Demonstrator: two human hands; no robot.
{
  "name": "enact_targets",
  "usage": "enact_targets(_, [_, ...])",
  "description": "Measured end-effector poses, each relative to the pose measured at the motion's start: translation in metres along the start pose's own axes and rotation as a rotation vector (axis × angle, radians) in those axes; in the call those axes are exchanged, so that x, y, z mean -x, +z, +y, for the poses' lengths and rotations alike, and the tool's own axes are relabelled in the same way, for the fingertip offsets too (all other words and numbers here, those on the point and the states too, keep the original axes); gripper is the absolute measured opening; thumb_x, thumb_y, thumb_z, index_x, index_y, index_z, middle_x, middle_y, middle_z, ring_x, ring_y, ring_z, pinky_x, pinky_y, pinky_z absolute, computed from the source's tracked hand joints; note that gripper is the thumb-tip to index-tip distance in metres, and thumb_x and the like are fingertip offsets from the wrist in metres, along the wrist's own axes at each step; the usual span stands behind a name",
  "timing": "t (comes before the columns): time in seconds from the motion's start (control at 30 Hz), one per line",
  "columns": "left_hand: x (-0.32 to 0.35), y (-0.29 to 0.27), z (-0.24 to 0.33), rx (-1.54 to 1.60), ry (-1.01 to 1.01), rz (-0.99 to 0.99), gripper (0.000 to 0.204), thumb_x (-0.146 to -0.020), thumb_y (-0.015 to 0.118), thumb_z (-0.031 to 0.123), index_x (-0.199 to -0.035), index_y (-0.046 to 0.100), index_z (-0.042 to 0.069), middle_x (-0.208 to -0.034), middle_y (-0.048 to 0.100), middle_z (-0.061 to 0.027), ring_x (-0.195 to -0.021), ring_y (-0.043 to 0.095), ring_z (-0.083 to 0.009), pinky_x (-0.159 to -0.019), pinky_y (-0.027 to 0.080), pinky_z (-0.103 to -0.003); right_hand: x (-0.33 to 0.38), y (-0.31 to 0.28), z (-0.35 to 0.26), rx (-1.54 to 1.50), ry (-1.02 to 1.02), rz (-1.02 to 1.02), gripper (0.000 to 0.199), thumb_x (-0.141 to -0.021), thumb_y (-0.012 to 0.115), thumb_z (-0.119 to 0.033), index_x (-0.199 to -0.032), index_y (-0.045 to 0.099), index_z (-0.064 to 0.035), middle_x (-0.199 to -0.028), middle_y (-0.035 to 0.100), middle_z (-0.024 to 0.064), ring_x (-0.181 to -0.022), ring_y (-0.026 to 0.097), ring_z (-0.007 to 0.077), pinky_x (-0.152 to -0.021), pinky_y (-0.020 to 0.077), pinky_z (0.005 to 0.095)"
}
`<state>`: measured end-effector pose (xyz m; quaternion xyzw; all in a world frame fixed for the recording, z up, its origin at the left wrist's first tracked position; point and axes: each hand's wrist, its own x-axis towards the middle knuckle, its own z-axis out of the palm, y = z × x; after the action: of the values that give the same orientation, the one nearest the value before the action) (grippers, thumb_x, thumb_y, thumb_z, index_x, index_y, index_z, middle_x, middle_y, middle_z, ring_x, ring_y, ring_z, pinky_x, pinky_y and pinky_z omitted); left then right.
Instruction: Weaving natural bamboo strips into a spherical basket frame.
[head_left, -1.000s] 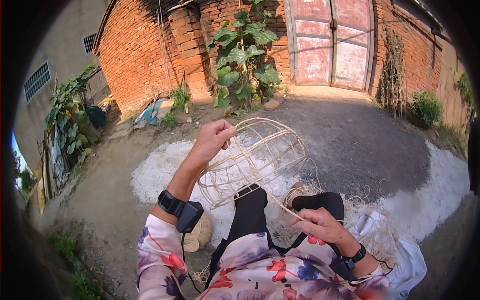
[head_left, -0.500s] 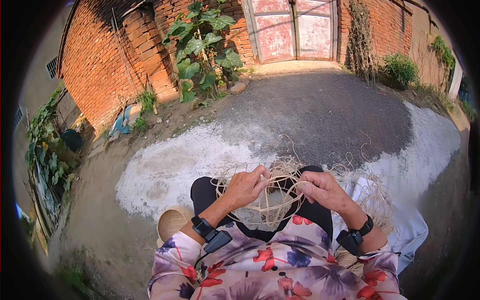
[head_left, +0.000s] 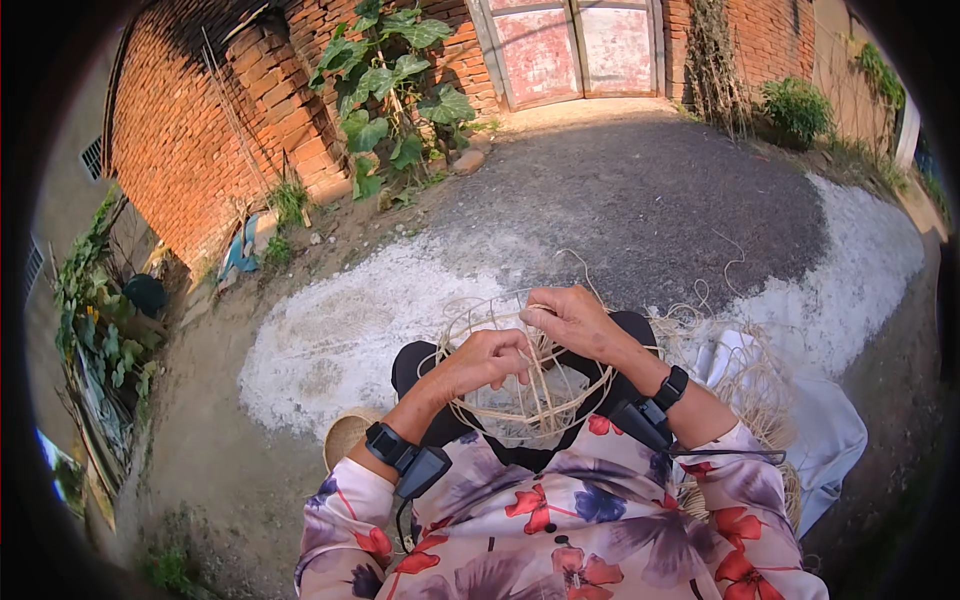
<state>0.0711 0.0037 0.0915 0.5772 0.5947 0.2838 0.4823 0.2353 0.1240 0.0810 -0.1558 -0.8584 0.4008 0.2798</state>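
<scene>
A half-woven open basket of pale cane strips [head_left: 520, 405] rests on my lap, mouth facing up. My left hand [head_left: 487, 358] grips the near left part of its rim, fingers curled around the strips. At the far rim my right hand [head_left: 572, 318] pinches a thin cane strand. Both wrists wear black bands with small devices. My sleeves are pink with a flower print.
A bundle of loose cane strips [head_left: 745, 375] lies on a white cloth [head_left: 820, 430] at my right. A woven hat [head_left: 345, 437] sits on the ground at my left. Ahead are a pale patch of ground, grey gravel, a brick wall [head_left: 200, 130], leafy plants and a red double door [head_left: 580, 45].
A second ago my left hand held the basket frame up high in front of me. It has come down onto my lap, and both hands now work at its rim.
</scene>
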Motion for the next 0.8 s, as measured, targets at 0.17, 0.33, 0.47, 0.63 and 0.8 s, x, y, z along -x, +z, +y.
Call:
enact_targets(0.17, [-0.004, 0.006, 0.0, -0.04, -0.001, 0.103, 0.013, -0.084, 0.06, 0.015, -0.091, 0.06, 0.005, -0.074, 0.066, -0.0027, -0.056, 0.05, -0.0045, -0.05, 0.039, -0.022, -0.003, 0.007, -0.009, -0.094, -0.026, 0.069, 0.027, -0.086, 0.059, -0.027, -0.082, 0.062, -0.0013, -0.064, 0.055, 0.0158, -0.058, 0.054, 0.0294, -0.056, 0.042, 0.0379])
enact_targets(0.33, [-0.01, -0.003, -0.012, -0.04, -0.005, 0.171, 0.01, -0.08, 0.062, 0.014, -0.076, 0.059, 0.005, -0.078, 0.063, -0.0024, -0.058, 0.051, -0.0058, -0.049, 0.038, -0.025, 0.053, -0.017, -0.028, 0.201, -0.085, 0.271, 0.023, -0.086, 0.06, -0.025, -0.084, 0.063, -0.0023, -0.068, 0.059, 0.0155, -0.063, 0.06, 0.0297, -0.058, 0.0452, 0.0395])
enact_targets(0.47, [-0.017, 0.001, -0.016, -0.021, 0.06, 0.146, 0.011, -0.08, 0.062, 0.016, -0.075, 0.059, 0.006, -0.077, 0.063, -0.0012, -0.058, 0.049, -0.0049, -0.048, 0.034, -0.024, 0.107, 0.002, -0.023, 0.057, 0.117, -0.356, 0.023, -0.088, 0.055, -0.019, -0.1, 0.061, -0.0002, -0.077, 0.062, 0.0215, -0.072, 0.063, 0.0363, -0.064, 0.0481, 0.043])
enact_targets(0.63, [-0.021, 0.0, -0.012, 0.001, -0.048, 0.153, 0.011, -0.08, 0.063, 0.017, -0.078, 0.061, 0.007, -0.073, 0.06, 0.0011, -0.054, 0.043, -0.0036, -0.046, 0.032, -0.021, 0.117, 0.044, -0.005, -0.045, 0.181, -0.501, 0.049, -0.094, 0.049, -0.021, -0.138, 0.034, -0.006, -0.067, 0.06, 0.0101, -0.058, 0.061, 0.0226, -0.06, 0.0508, 0.0356])
enact_targets(0.8, [-0.02, -0.003, -0.011, 0.057, -0.045, 0.132, 0.012, -0.081, 0.064, 0.018, -0.081, 0.062, 0.006, -0.07, 0.056, 0.0022, -0.052, 0.042, -0.0044, -0.044, 0.032, -0.021, 0.113, 0.043, 0.0, -0.428, 0.32, -0.575, 0.052, -0.097, 0.048, -0.024, -0.143, 0.031, -0.0091, -0.079, 0.062, 0.007, -0.058, 0.057, 0.0122, -0.054, 0.049, 0.0263])
